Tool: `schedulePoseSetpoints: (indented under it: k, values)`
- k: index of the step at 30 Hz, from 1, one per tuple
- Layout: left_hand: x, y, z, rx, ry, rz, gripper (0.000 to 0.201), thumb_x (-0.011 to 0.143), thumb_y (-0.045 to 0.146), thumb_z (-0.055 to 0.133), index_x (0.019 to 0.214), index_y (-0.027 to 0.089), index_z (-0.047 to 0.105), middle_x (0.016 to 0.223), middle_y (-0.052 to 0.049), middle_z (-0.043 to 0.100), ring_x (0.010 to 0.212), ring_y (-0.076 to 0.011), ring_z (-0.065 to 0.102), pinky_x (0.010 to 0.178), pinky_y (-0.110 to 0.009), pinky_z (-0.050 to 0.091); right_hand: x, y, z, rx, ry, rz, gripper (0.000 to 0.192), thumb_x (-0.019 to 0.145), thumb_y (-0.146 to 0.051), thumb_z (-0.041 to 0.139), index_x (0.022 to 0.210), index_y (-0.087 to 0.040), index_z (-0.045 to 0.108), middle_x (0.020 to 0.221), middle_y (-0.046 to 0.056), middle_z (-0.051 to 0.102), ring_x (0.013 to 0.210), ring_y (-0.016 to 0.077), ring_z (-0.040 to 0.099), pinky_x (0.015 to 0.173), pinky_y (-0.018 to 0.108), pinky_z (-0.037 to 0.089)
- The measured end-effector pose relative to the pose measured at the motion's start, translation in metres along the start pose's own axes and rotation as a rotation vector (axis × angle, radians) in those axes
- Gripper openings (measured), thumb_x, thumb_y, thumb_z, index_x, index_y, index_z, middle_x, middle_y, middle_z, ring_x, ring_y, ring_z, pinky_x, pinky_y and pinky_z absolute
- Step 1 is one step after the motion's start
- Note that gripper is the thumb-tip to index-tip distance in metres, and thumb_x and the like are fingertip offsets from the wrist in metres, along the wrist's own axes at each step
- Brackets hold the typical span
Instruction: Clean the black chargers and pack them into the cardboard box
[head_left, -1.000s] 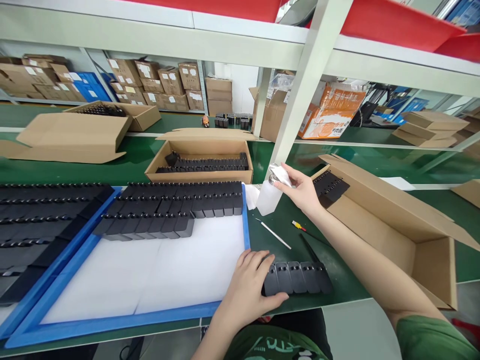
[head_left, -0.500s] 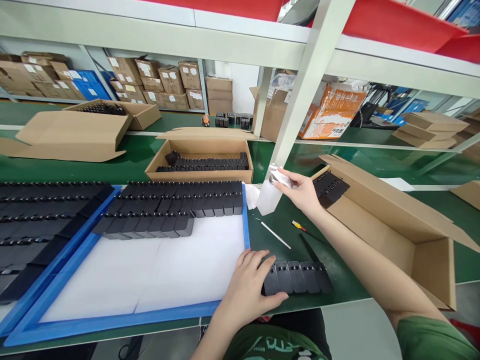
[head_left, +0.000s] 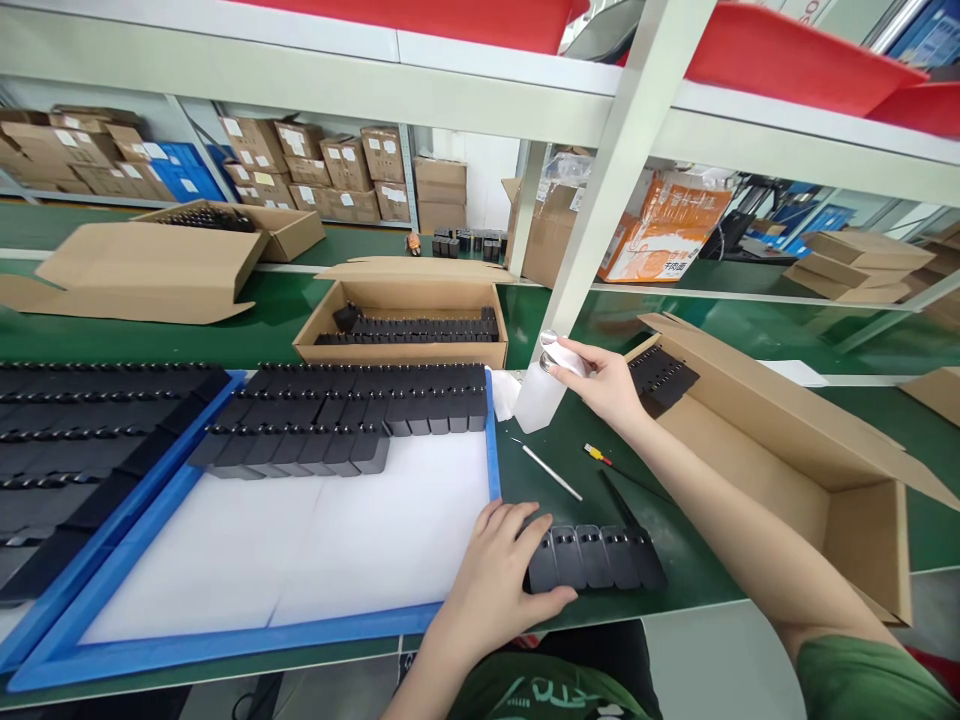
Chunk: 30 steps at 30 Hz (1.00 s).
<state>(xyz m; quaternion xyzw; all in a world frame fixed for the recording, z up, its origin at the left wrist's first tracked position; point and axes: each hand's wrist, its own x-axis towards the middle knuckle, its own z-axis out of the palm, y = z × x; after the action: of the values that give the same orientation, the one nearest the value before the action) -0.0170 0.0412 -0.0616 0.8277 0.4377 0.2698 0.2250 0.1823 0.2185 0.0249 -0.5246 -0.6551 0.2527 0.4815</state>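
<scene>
On the long green workbench (head_left: 697, 570), I take the person's left hand as the centre of my clock. At nine o'clock lies the wide rectangular tray with blue rim and white bottom (head_left: 390, 540), its upper part filled with black blocks (head_left: 337, 405). Between two and three o'clock stands the long open brown cardboard box (head_left: 772, 450). At three o'clock is the short row of glossy black rounded pieces (head_left: 600, 558), directly on the bench. The left hand (head_left: 504, 565) lies over its nearest end, thumb and fingers apart; whether it grips, I cannot tell. The right hand (head_left: 607, 385), well apart from the left, is between twelve and one, pinching a small crumpled white wad (head_left: 564, 352) at the top of the translucent white square bottle (head_left: 536, 400). At one o'clock lie the thin white stick (head_left: 551, 472) and the little yellow-and-red cable plug (head_left: 594, 452).

Compared with one second ago, the wad looks lower and flatter against the bottle top, while the left hand and the row keep their places. I judge that the work is now at the bottle, and the row only waits.
</scene>
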Motion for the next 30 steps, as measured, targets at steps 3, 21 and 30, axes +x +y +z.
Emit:
schedulePoseSetpoints:
  k: [3,21,30]
  values:
    - [0.0002,-0.0004,0.0009,-0.005,0.012,0.008,0.06,0.075,0.048,0.08,0.126,0.023,0.062,0.129,-0.012,0.064,0.119,-0.0344,0.061,0.107,-0.062,0.047,0.0006,-0.0001,-0.0008,-0.007,-0.009,0.001,0.048,0.07,-0.04,0.082,0.115,-0.022,0.076,0.124,0.009,0.072,0.119,0.0337,0.066,0.1,0.047,0.054]
    - [-0.0001,-0.0003,0.0007,0.013,-0.008,0.002,0.061,0.075,0.048,0.081,0.126,0.019,0.061,0.131,-0.014,0.063,0.121,-0.0359,0.06,0.107,-0.064,0.046,0.0012,-0.0038,-0.0019,0.026,-0.029,0.033,0.056,0.07,-0.038,0.082,0.122,-0.02,0.072,0.13,0.009,0.069,0.125,0.0334,0.063,0.105,0.047,0.052]
    - [0.0003,0.0008,-0.0009,0.02,-0.013,-0.004,0.061,0.076,0.046,0.081,0.126,0.018,0.06,0.13,-0.014,0.063,0.121,-0.0357,0.059,0.107,-0.063,0.047,0.0065,0.0009,-0.0043,0.09,-0.071,0.032,0.075,0.067,-0.047,0.085,0.132,-0.016,0.065,0.136,0.011,0.065,0.126,0.033,0.061,0.107,0.048,0.05]
